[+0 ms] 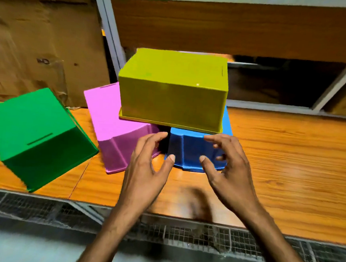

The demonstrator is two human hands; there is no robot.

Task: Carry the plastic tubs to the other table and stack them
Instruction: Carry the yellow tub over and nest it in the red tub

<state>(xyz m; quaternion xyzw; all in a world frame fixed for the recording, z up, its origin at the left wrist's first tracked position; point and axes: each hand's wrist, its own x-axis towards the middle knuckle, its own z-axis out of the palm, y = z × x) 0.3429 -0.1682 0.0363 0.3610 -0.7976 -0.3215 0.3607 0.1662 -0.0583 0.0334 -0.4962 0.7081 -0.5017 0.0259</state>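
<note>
Left hand (145,165) open, fingers spread and curled, holding nothing, hovering just in front of the gap between pink tub (114,131) and blue tub (189,152). Right hand (228,171) also open and empty, fingers curled over the blue tub's near side; contact unclear. All tubs upside down on the orange wood-grain bench (289,159). Yellow-green tub (173,90) rests across pink and blue, mid-bench. Green tub (36,137) sits tilted apart near the bench's left front edge.
</note>
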